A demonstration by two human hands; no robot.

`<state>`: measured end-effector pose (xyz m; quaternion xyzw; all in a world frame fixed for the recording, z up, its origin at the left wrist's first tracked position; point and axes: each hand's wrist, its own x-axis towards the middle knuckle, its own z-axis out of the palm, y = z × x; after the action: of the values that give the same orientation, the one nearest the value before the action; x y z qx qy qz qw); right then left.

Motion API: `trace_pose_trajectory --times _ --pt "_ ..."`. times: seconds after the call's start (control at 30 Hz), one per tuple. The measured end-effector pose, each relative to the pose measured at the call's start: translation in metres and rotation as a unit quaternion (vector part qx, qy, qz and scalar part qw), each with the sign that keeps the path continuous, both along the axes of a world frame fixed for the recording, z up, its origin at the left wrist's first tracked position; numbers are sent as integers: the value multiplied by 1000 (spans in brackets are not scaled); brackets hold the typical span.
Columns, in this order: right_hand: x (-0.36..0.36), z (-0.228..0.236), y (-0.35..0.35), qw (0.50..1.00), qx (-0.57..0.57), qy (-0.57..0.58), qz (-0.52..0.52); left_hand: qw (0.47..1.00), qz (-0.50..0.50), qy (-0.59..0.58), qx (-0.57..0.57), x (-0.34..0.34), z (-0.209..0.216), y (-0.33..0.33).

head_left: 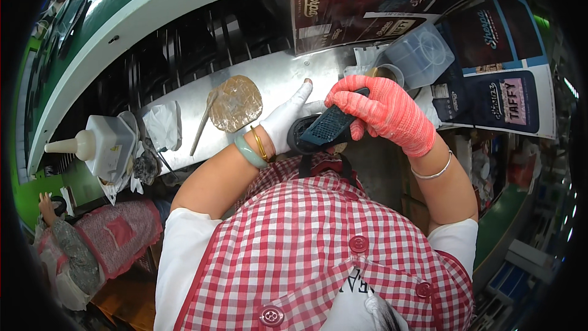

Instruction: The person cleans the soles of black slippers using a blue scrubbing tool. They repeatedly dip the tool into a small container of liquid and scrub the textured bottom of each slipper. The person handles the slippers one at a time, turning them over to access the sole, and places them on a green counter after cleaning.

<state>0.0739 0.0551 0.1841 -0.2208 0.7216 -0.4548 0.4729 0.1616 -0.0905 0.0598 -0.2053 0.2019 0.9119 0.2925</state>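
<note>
My left hand (283, 121), in a white glove, grips a black shoe-like piece (297, 141) with a rounded end, close to my waist. Its thumb stretches out over the metal bench, while its other fingers are mostly hidden. In a coral knitted glove, my right hand (383, 110) pinches the upper end of a dark, flat piece with a mesh-like texture (331, 125), which looks like an insole. This piece slants down to the left, and its lower end overlaps the black piece. Whether it lies inside or only on top, I cannot tell.
A round brown pad (237, 104) with a thin stick (203, 124) lies on the metal bench (278, 67). Left stands a white nozzle bottle (110, 146) beside crumpled white paper (163, 126). Back right are a clear plastic container (422, 55) and printed boards (349, 9). A co-worker (116, 233) is at lower left.
</note>
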Motion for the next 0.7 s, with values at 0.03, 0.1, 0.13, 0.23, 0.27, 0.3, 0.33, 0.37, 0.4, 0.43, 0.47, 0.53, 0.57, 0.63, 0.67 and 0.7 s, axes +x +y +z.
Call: trace_pose_trajectory --times 0.03,0.1,0.13,0.23,0.27,0.3,0.33,0.37,0.4,0.43,0.47,0.53,0.57,0.63,0.67,0.7 --pt "0 2 -2 1000 2 3 17 1000 -3 -19 8 -1 -1 0" --pt "-2 -2 -4 998 -18 25 53 999 -37 24 -25 0 -5 -3" --pt "-3 -10 -4 996 -40 44 71 997 -54 45 -41 1 -6 -3" --pt "1 -6 -9 996 -12 41 84 997 -51 29 -58 2 -1 -2" --pt "2 -2 -12 996 12 29 82 994 -64 55 -63 3 -7 -2" --pt "3 0 -12 994 17 44 101 991 -78 81 -67 3 -17 -4" --pt "2 1 -11 991 23 59 118 991 -90 82 -53 2 -18 -6" --pt "1 2 -9 988 29 74 134 990 -103 84 -39 2 -18 -8" --pt "-1 -3 -4 990 23 71 123 992 -112 60 -7 3 -16 -13" --pt "-6 -11 5 991 18 71 111 991 -123 37 25 3 -12 -17" --pt "-11 -15 14 992 13 73 99 991 -110 47 52 4 -16 -20" --pt "-17 -13 36 997 -8 74 9 988 -88 67 106 7 -33 -23" --pt "-21 -13 48 996 -19 73 -37 995 -22 76 59 10 -37 -26" --pt "-31 -23 78 978 -130 83 -143 990 101 94 -32 17 -42 -31" --pt "-36 -31 92 964 -145 106 -198 979 128 150 -43 19 -43 -34" --pt "-42 -38 100 946 -158 129 -253 965 156 205 -52 21 -45 -40"
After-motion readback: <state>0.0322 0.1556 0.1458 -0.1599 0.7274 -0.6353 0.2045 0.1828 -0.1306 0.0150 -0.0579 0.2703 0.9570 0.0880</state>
